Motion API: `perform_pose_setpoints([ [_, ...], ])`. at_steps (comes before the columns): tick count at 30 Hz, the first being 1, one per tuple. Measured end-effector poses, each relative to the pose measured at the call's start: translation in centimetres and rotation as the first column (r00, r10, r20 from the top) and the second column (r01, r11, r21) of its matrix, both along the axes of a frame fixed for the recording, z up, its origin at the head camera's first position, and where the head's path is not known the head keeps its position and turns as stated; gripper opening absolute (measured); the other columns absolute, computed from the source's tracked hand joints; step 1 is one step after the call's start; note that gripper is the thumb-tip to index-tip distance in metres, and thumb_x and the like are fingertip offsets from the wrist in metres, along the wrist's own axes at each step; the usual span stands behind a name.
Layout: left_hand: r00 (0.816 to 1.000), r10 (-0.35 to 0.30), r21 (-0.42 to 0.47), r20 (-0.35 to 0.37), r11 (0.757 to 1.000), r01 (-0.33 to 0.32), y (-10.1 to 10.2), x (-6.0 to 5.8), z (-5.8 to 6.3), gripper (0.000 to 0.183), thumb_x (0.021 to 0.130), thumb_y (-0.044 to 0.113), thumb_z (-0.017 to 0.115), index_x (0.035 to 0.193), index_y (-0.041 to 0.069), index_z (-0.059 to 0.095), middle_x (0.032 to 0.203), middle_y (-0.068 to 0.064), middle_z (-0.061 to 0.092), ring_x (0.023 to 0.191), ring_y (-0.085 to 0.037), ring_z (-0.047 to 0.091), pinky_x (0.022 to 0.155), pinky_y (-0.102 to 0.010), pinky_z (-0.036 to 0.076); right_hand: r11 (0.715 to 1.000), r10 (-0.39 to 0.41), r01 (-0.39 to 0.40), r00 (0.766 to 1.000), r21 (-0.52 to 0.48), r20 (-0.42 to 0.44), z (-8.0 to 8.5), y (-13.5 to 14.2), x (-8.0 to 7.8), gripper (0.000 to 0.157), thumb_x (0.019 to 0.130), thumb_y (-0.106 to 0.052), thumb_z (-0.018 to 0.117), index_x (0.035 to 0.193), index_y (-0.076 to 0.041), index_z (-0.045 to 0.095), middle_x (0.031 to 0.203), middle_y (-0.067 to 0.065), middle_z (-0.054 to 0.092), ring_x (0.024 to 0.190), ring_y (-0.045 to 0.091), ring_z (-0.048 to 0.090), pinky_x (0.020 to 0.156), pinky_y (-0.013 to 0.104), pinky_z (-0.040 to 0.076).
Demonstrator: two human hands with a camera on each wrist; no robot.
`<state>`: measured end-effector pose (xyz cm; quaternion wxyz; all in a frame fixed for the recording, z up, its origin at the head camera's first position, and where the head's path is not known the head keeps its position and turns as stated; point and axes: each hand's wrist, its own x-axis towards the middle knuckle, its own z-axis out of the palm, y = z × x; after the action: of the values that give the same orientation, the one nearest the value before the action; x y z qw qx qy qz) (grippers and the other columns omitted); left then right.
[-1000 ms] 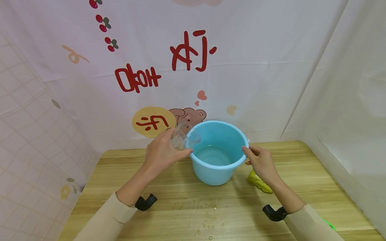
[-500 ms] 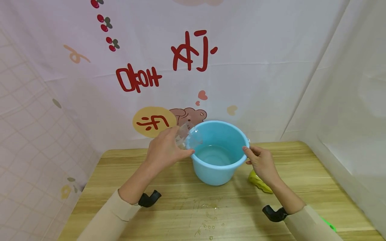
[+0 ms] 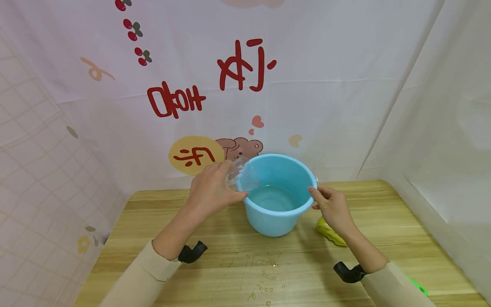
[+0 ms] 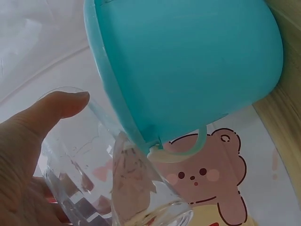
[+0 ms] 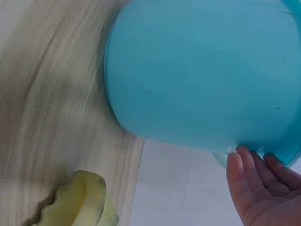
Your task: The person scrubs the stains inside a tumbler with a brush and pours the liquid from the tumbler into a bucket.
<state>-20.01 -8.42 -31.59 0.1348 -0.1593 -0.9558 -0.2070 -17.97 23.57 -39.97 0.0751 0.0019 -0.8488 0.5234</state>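
In the head view, my left hand (image 3: 210,185) holds a clear faceted cup (image 3: 243,175), tipped sideways with its mouth over the left rim of a light blue bucket (image 3: 272,226). Shallow water (image 3: 270,198) lies in the bottom of the bucket. The left wrist view shows the thumb on the near side of the cup (image 4: 89,155), while the fingers are mostly hidden behind it. On the opposite side, my right hand (image 3: 333,207) grips the bucket's rim, thumb on top. Its fingers (image 5: 256,176) reach under the rim by the handle joint in the right wrist view.
A yellow wavy-edged thing (image 3: 329,232) lies on the wooden table (image 3: 153,213) beneath the right hand. Water drops (image 3: 264,288) spot the tabletop in front of the bucket. Part of a green thing (image 3: 418,285) shows by the right sleeve. A printed white curtain (image 3: 326,106) hangs behind.
My left hand has shifted slightly to the right, and the cup leans further over the bucket. The right hand and the bucket stay put.
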Motion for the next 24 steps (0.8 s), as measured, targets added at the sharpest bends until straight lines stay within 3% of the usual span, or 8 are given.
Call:
perform_pose_setpoints([
  [18,0.997,-0.02,-0.073,-0.07,0.997,0.015,0.6,0.07,0.12,0.084,0.058,0.054,0.081,0.127,0.014,0.053,0.098,-0.004,0.057,0.085,-0.021,0.049,0.069,-0.038,0.047,1.0,-0.005,0.005,1.0,-0.015,-0.006,-0.06,0.13,0.01,0.058,0.091,-0.049,0.055,0.12,0.0,0.062,0.107,0.019,0.066,0.077,0.02,0.066,0.068,0.025,0.054],
  [24,0.997,-0.025,-0.068,-0.072,0.997,0.02,0.73,0.18,0.18,0.085,0.057,0.052,0.083,0.128,0.014,0.053,0.098,-0.006,0.055,0.085,-0.022,0.047,0.071,-0.039,0.045,1.0,-0.006,0.006,1.0,-0.005,-0.01,-0.15,0.09,-0.01,0.057,0.091,-0.05,0.054,0.12,-0.001,0.062,0.107,0.019,0.066,0.077,0.021,0.066,0.07,0.03,0.055],
])
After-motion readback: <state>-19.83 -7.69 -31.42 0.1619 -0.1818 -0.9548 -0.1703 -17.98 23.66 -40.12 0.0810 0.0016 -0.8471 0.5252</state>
